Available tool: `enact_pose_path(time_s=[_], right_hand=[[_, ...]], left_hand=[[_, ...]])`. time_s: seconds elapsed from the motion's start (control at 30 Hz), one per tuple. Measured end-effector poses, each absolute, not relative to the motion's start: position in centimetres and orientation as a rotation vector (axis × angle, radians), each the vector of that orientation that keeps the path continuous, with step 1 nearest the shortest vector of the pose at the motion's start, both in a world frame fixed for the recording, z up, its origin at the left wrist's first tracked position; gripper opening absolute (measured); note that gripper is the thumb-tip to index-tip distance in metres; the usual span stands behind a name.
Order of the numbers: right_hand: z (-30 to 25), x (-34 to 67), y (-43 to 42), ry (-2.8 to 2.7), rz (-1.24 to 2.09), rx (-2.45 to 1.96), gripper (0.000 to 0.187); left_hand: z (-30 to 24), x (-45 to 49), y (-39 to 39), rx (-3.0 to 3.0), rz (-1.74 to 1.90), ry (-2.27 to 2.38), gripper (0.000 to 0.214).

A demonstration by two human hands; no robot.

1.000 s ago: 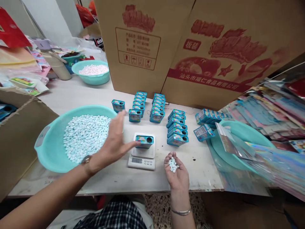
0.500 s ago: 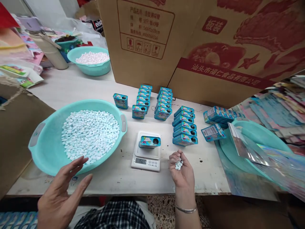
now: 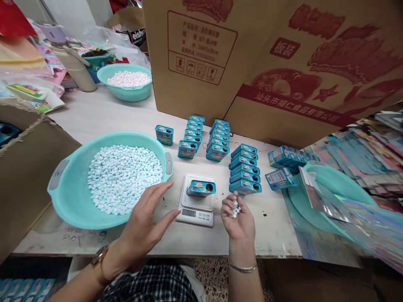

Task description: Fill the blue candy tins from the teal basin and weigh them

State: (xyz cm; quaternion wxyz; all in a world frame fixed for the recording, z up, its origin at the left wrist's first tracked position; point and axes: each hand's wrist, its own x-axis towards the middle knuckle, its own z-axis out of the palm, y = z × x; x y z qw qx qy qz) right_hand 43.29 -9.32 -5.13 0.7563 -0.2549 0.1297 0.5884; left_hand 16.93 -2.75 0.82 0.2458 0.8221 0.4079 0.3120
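Note:
My left hand (image 3: 151, 218) is open and holds nothing, fingers apart, between the large turquoise basin (image 3: 69, 197) and the white digital scale (image 3: 197, 216). Pale blue and white candies (image 3: 126, 178) fill much of the basin. On the scale stands one small blue candy tin (image 3: 201, 188) with a dark round opening in its top. To the right of the scale, my right hand (image 3: 239, 216) is palm up, its fingers curled around several loose candies (image 3: 235, 208). Rows of similar blue tins (image 3: 244, 184) stand behind the scale.
A cardboard carton (image 3: 201, 92) rises at the back. Farther left is a smaller basin (image 3: 134, 93) of pinkish candies, beside a beige flask (image 3: 74, 69). On the right, another turquoise basin (image 3: 330, 176) holds shiny plastic packaging. An open box (image 3: 34, 176) borders the left.
My left hand has moved right, from the front of the large basin towards the scale. My right hand stays beside the scale with the candies. The view has shifted slightly.

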Motion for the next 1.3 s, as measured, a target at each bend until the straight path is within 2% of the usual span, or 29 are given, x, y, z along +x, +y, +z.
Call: enact_pose_path(time_s=[0.17, 0.33, 0.57, 0.8, 0.87, 0.93, 1.03, 1.13, 1.3], right_hand=[[-2.2, 42.6, -6.8, 0.096, 1.213, -0.602, 0.010], [0.7, 40.9, -3.1, -0.084, 1.004, -0.703, 0.008], [0.7, 39.2, -1.0, -0.261, 0.817, -0.861, 0.014], [0.2, 39.5, -0.9, -0.229, 0.829, -0.847, 0.009], [0.4, 40.3, -1.2, -0.168, 0.891, -0.790, 0.005], [0.6, 41.5, -2.0, -0.100, 0.974, -0.709, 0.001], [0.3, 43.5, -4.8, -0.069, 1.065, -0.646, 0.003], [-1.5, 45.1, -8.7, -0.069, 1.091, -0.719, 0.004], [-7.6, 47.2, -14.0, -0.052, 1.020, -1.163, 0.020]], left_hand=[[0.1, 22.0, -0.3, 2.323, 0.765, 0.915, 0.061], [-1.8, 25.9, 1.1, 2.318, 0.696, 0.909, 0.061], [-3.0, 27.2, 1.5, 2.276, 0.641, 0.949, 0.042], [-3.2, 27.3, 1.5, 2.248, 0.652, 0.921, 0.032], [-3.2, 27.1, 1.4, 2.235, 0.657, 0.919, 0.039], [-2.8, 26.4, 1.2, 2.212, 0.699, 0.909, 0.056], [-1.6, 23.6, 0.2, 2.170, 0.818, 0.925, 0.071], [-0.3, 18.9, -2.0, 2.117, 0.886, 1.031, 0.059], [-1.3, 11.1, -7.2, 1.957, 0.868, 1.377, 0.034]])
